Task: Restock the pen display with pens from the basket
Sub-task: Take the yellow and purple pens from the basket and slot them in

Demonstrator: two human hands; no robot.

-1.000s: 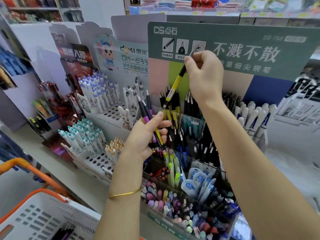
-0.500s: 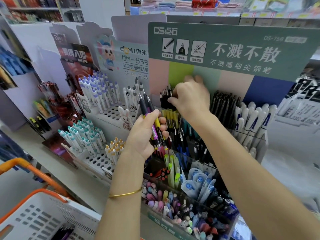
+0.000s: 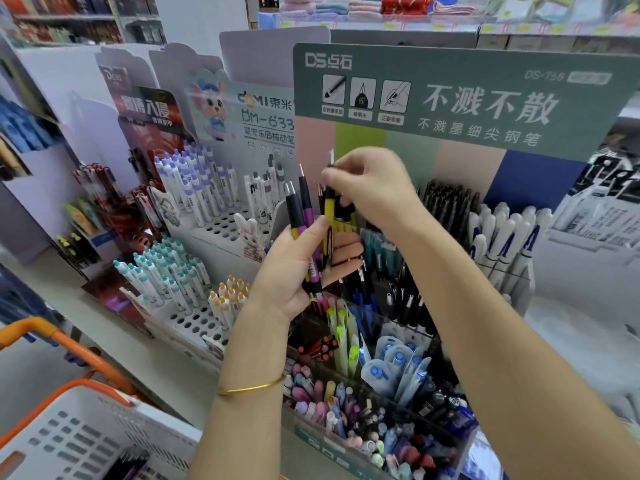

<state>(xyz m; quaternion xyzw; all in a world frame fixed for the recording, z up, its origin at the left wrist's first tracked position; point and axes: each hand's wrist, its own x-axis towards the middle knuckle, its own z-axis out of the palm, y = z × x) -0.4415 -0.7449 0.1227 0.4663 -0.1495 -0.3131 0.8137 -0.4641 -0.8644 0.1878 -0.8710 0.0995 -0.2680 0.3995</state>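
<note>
My left hand (image 3: 298, 268) grips a small bunch of pens (image 3: 304, 216) with black tops and purple and yellow barrels, held upright before the tiered pen display (image 3: 398, 133). Just above it, my right hand (image 3: 372, 183) pinches the black top of a yellow pen (image 3: 329, 216) whose lower end still lies among the bunch in the left palm. Behind both hands, the display's rows hold black, yellow, teal and blue pens. The white basket (image 3: 69, 434) with orange handles sits at the bottom left, with a few dark pens showing inside.
White pens with purple caps (image 3: 194, 181) and teal-capped pens (image 3: 166, 275) stand in perforated trays to the left. Fat white pens (image 3: 502, 237) fill the right bin. Clear front bins hold pastel pens (image 3: 346, 410) and packaged blue refills (image 3: 398, 372).
My right hand set a yellow pen down into the back row of the display, then came back to my left hand and now pinches another yellow pen from the bunch.
</note>
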